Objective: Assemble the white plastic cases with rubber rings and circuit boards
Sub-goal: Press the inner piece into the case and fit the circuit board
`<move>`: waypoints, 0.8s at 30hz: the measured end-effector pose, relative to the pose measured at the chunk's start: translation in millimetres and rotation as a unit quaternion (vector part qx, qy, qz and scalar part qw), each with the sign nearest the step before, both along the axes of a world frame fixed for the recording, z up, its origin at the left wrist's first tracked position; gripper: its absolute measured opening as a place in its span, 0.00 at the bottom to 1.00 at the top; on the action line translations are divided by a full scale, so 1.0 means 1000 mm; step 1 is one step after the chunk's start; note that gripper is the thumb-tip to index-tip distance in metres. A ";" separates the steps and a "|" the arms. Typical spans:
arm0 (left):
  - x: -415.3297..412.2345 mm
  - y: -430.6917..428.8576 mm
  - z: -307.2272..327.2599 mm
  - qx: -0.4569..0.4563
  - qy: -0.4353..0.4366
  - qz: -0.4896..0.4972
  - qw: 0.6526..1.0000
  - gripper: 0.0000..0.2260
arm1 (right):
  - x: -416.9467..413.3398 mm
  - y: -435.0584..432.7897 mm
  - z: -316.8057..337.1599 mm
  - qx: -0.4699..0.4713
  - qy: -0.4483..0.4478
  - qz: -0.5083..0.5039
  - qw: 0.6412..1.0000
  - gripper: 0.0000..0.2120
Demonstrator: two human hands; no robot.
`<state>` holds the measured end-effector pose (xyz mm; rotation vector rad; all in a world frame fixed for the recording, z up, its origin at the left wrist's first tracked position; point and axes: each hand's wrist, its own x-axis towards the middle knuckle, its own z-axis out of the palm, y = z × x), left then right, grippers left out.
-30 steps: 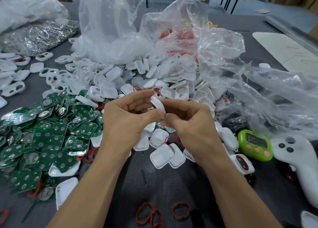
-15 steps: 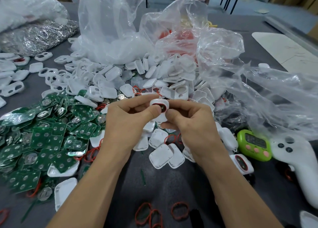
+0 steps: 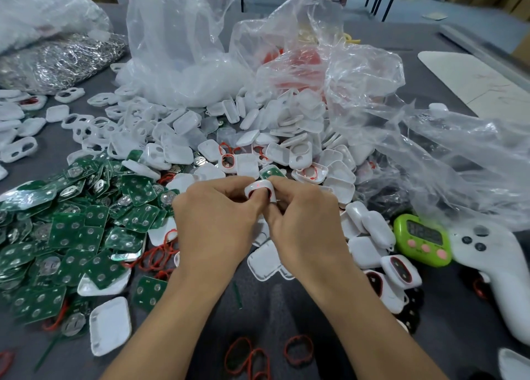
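Note:
Both hands meet above the table's middle on one small white plastic case (image 3: 259, 189) with a red rubber ring in its opening. My left hand (image 3: 218, 222) pinches it from the left, its thumb pressing on the ring. My right hand (image 3: 304, 224) grips it from the right with curled fingers. A heap of white cases (image 3: 286, 133) lies behind the hands. Green circuit boards (image 3: 71, 230) are piled at the left. Loose red rubber rings (image 3: 298, 349) lie near the front edge.
Crumpled clear plastic bags (image 3: 401, 138) rise behind and to the right. A green timer (image 3: 421, 240) and a white controller (image 3: 499, 268) sit at the right. A bag of metal clips (image 3: 57, 61) is at the back left. Finished cases (image 3: 401, 270) lie beside the timer.
The case has been turned from edge-on to showing its ringed opening, and my left thumb now presses on the ring. Both hands stay together in about the same spot.

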<state>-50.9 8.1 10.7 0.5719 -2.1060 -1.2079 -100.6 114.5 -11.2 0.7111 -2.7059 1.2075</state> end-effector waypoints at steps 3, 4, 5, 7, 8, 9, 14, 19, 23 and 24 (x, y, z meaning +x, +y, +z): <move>-0.002 0.000 -0.004 -0.013 -0.004 -0.004 1.000 0.23 | 0.000 -0.002 0.000 -0.011 -0.008 -0.011 1.000 0.03; -0.003 -0.002 -0.006 0.002 0.000 -0.017 1.000 0.21 | -0.001 -0.001 0.002 -0.038 -0.022 -0.014 0.999 0.04; -0.005 -0.006 -0.009 0.027 0.006 -0.038 0.999 0.19 | -0.002 0.000 0.004 -0.082 -0.053 -0.011 0.995 0.06; -0.008 -0.016 -0.013 0.087 0.024 -0.091 0.992 0.15 | -0.006 0.007 0.010 -0.176 -0.130 0.008 0.976 0.09; -0.009 -0.021 -0.014 0.116 0.032 -0.118 0.986 0.13 | -0.009 0.010 0.013 -0.212 -0.155 0.023 0.965 0.10; -0.009 -0.025 -0.015 0.138 0.037 -0.145 0.979 0.12 | -0.011 0.014 0.016 -0.236 -0.165 0.037 0.957 0.12; -0.007 -0.023 -0.015 0.131 0.045 -0.170 0.976 0.16 | -0.016 0.022 0.021 -0.213 -0.076 0.017 0.974 0.15; -0.006 -0.018 -0.017 0.123 0.082 -0.127 0.981 0.20 | -0.015 0.020 0.019 -0.224 -0.088 0.014 0.970 0.13; -0.011 -0.016 -0.018 0.237 0.073 -0.134 0.960 0.14 | -0.013 0.015 0.018 -0.273 -0.166 0.004 0.948 0.11; -0.011 -0.014 -0.018 0.280 0.061 -0.147 0.947 0.13 | -0.011 0.013 0.017 -0.258 -0.147 -0.012 0.955 0.09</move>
